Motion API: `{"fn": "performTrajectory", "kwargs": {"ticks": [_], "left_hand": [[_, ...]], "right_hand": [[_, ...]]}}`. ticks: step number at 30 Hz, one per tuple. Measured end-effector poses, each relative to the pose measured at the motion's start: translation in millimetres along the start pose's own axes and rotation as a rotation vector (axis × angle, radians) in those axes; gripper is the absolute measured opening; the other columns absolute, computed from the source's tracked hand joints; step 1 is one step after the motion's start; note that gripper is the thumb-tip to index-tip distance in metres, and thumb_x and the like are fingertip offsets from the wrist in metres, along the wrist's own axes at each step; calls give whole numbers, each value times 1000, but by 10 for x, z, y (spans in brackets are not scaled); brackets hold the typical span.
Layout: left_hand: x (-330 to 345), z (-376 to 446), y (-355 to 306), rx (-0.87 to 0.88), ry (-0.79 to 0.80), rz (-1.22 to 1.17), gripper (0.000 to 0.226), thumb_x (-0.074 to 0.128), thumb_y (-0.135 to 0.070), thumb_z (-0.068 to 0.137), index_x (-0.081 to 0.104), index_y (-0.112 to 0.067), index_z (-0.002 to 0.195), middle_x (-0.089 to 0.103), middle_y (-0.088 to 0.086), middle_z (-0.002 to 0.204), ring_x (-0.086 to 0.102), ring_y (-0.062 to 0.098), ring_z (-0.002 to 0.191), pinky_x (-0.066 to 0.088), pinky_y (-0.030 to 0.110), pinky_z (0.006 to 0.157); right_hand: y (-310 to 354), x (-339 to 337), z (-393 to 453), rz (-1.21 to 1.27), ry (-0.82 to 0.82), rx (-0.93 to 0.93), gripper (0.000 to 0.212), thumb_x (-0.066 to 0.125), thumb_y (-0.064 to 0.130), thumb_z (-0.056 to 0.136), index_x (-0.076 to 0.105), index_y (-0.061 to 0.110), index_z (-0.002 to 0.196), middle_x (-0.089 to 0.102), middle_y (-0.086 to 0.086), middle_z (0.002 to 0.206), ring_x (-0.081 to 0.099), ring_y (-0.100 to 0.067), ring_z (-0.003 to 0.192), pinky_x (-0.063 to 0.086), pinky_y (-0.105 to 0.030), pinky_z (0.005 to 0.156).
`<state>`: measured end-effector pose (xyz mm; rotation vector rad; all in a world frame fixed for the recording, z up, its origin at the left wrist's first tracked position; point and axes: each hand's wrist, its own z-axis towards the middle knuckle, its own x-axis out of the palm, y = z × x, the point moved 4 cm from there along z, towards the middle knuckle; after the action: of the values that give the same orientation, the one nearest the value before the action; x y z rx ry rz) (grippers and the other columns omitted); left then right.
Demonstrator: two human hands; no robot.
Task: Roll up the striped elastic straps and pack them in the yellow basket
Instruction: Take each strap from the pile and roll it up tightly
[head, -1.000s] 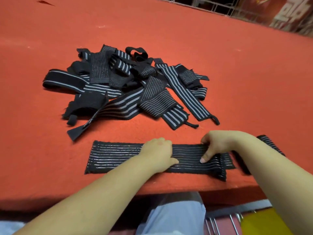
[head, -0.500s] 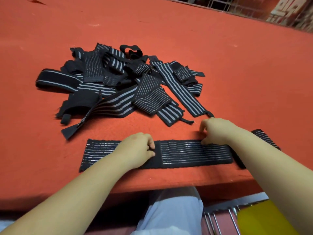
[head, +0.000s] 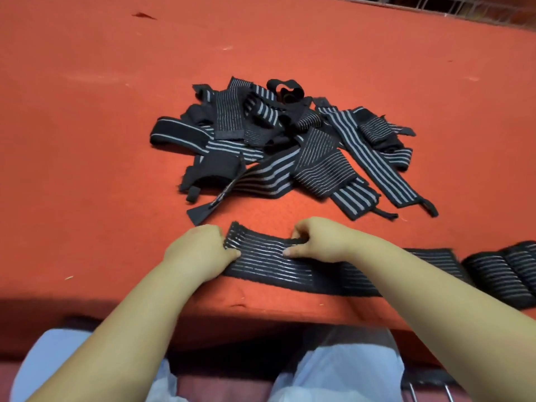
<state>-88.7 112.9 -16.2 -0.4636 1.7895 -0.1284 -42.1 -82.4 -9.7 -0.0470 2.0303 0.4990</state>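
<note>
- One striped strap (head: 290, 266) is laid flat along the near edge of the red table (head: 87, 140); no roll has been started on it.
- Its left end is pinched by the left hand (head: 200, 250); its far edge is gripped by the curled fingers of the right hand (head: 319, 242).
- A loose pile of straps (head: 290, 146), further back, is left unrolled.
- A bunched strap (head: 504, 274) is seen at the near right.
- The yellow basket is not in view, so nothing can be judged packed.

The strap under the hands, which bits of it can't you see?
Head view only:
- Flat strap: its left end is covered by the left hand; part of its far edge by the right hand; the right forearm crosses it.
- Rolled straps: cut off by the picture's right edge.
</note>
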Motion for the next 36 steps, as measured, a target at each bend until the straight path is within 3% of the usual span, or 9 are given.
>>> {"fn": "performTrajectory", "kwargs": {"ticks": [4, 7, 10, 14, 16, 19, 25, 31, 36], "left_hand": [[-102, 53, -65, 70, -230, -366, 20, 65, -33, 85, 51, -22, 77, 60, -3, 81, 56, 22, 86, 38, 29, 72], [-115, 131, -186, 172, -284, -605, 14, 70, -26, 82, 57, -20, 80, 58, -8, 76, 55, 15, 80, 35, 25, 70], [-17, 205, -260, 218, -223, -757, 13, 68, -27, 83, 60, -17, 87, 59, -9, 80, 54, 10, 80, 38, 25, 74], [105, 230, -257, 227, -94, -948, 18, 56, -31, 92, 61, -14, 96, 64, -5, 88, 58, 12, 83, 46, 32, 81], [112, 203, -278, 232, -49, -1012, 16, 53, -30, 94, 60, -17, 98, 65, -2, 94, 59, 12, 88, 46, 36, 88], [115, 163, -353, 246, 11, -1113, 11, 50, -28, 96, 59, -21, 96, 65, -1, 96, 60, 14, 92, 47, 38, 93], [240, 125, -468, 280, 128, -1108, 9, 48, -25, 97, 57, -21, 96, 64, -2, 93, 59, 13, 90, 47, 33, 89], [302, 104, -377, 321, -1, -1188, 19, 60, 2, 85, 60, -17, 88, 64, -6, 82, 60, -1, 71, 47, 12, 65], [340, 81, -374, 355, 24, -1209, 29, 54, 12, 84, 56, -17, 79, 62, 2, 73, 57, 10, 61, 46, 22, 58]], "right_hand": [[178, 179, -215, 121, -88, 90, 23, 50, 37, 96, 47, 16, 87, 64, -12, 105, 57, -28, 99, 34, -28, 73], [326, 489, -366, 605, -62, 167, 24, 52, 30, 96, 46, 19, 75, 62, -5, 83, 58, -19, 74, 41, -24, 64], [399, 653, -448, 955, -6, 215, 21, 57, 23, 93, 48, 18, 75, 57, 1, 63, 52, -5, 41, 37, -14, 39], [268, 513, -400, 963, -220, 147, 22, 68, 24, 85, 54, 20, 102, 64, 0, 78, 68, -16, 71, 56, -33, 62], [222, 416, -389, 981, -296, 72, 34, 69, 26, 84, 53, 23, 114, 64, 1, 89, 66, -12, 77, 54, -27, 63], [253, 333, -371, 1065, -328, -36, 11, 59, 27, 92, 59, 23, 102, 66, 7, 91, 64, 0, 75, 48, -14, 60], [174, 329, -277, 1181, -479, -8, 18, 51, 23, 97, 64, 13, 105, 71, -3, 95, 66, -12, 84, 52, -27, 76], [76, 450, -256, 1254, -435, -4, 17, 46, 12, 98, 63, 15, 99, 68, -7, 92, 63, -19, 85, 50, -34, 80], [55, 479, -250, 1368, -325, -21, 30, 57, 39, 90, 65, 10, 98, 66, -7, 83, 62, -20, 73, 48, -33, 67]]}}
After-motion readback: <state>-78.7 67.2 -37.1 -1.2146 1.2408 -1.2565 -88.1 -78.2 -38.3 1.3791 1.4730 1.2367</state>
